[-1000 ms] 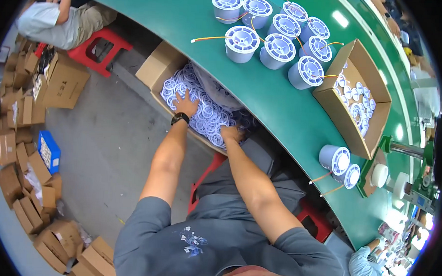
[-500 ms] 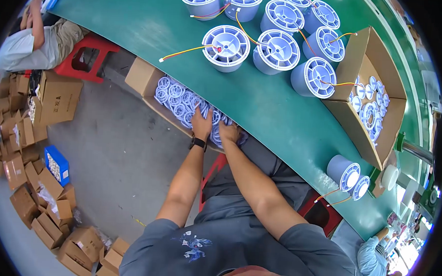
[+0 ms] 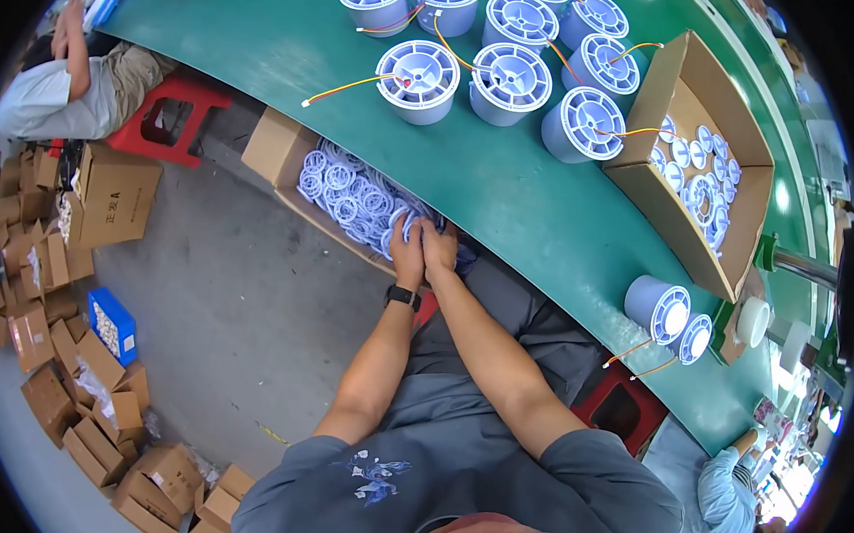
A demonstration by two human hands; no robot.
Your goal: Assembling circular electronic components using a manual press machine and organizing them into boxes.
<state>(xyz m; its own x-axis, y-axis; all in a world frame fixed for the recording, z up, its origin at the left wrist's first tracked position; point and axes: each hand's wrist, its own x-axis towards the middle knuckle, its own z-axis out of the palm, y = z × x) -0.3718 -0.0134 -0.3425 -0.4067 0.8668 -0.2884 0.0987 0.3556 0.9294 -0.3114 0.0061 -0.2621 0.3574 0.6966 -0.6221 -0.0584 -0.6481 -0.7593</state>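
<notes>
Side by side, my left hand point(image 3: 408, 253) and my right hand point(image 3: 439, 250) meet over the near end of an open cardboard box point(image 3: 278, 149) at the table's edge. Pale plastic rings point(image 3: 346, 194) fill that box in a loose heap. Both hands are closed around a few of the rings, whose rims show at the fingertips; how many they hold is hidden. A dark watch point(image 3: 403, 296) is on my left wrist.
On the green table point(image 3: 292, 80) stand several white spoked drums point(image 3: 418, 80) with thin wires. A tilted carton point(image 3: 642, 143) holds small white discs. Two more drums point(image 3: 656, 307) stand near the edge. Cartons point(image 3: 115, 205), a red stool point(image 3: 171, 122) and seated people flank the floor.
My hands were apart, reaching into the ring heap; they have come together and drawn slightly back toward me, with rings gathered between them. The view has shifted a little.
</notes>
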